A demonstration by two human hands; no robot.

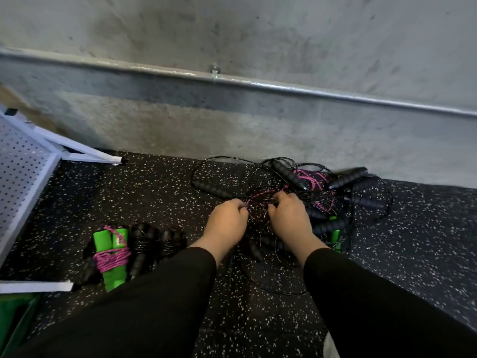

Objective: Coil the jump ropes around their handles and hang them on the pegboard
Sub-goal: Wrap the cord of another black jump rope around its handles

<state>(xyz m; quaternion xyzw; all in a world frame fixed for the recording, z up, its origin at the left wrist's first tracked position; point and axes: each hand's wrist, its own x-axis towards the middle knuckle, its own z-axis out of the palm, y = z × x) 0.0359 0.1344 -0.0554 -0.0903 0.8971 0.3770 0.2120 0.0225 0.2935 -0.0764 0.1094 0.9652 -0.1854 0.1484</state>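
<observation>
Untangling the heap of jump ropes [296,200] on the speckled floor [154,189] by the far wall, the left hand [227,223] and right hand [289,215] each pinch the pink cord [260,197]; teasing it loose slowly avoids tighter knots. Coiled bundles [113,254] lie near-left beside the pegboard [23,164].

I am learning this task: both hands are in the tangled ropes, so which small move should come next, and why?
Probably lift the pink rope free of the black cords. Both the left hand and right hand pinch it, but it is still knotted in the pile.
</observation>
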